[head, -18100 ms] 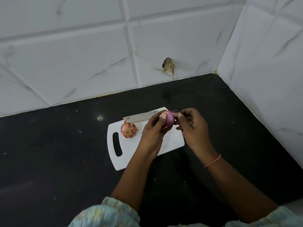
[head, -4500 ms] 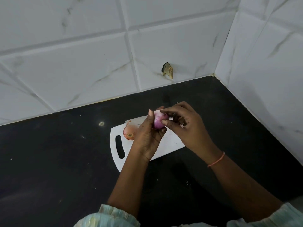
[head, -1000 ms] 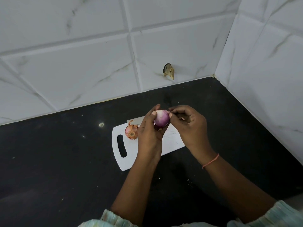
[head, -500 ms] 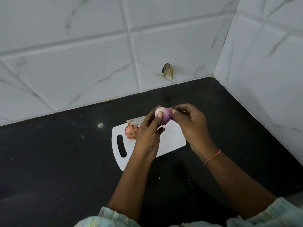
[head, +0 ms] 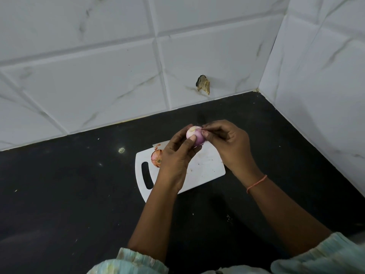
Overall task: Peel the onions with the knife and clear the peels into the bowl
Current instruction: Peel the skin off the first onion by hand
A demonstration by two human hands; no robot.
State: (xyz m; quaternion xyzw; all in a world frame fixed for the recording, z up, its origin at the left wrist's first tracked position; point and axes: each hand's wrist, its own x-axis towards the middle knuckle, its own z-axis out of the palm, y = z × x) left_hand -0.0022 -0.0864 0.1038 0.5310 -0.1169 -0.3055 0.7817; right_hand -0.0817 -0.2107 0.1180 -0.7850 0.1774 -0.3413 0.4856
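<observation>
The peeled onion (head: 195, 137) is held above the far edge of the white cutting board (head: 205, 169), at frame centre. The left hand (head: 177, 157) grips it from below and from the left, fingers curled around its lower half and the thumb pressed on its near face. The right hand (head: 227, 143) sits immediately right of the onion, its fingertips (head: 204, 133) pinched together against the onion's upper right shoulder, apparently on a remaining strip of skin; the strip itself is too small to confirm.

Governing relation: the pale end of the onion points up and slightly left, so its axis runs roughly vertical in the frame, and the pinch point lies on the right flank of that end. The right hand is therefore the working hand; a pull toward the right and downward would probably follow the axis.

A second, unpeeled onion (head: 156, 157) rests on the board at centre left, partly behind the left hand. The knife blade (head: 161, 144) lies along the board's far edge, mostly hidden. No bowl is in view.
</observation>
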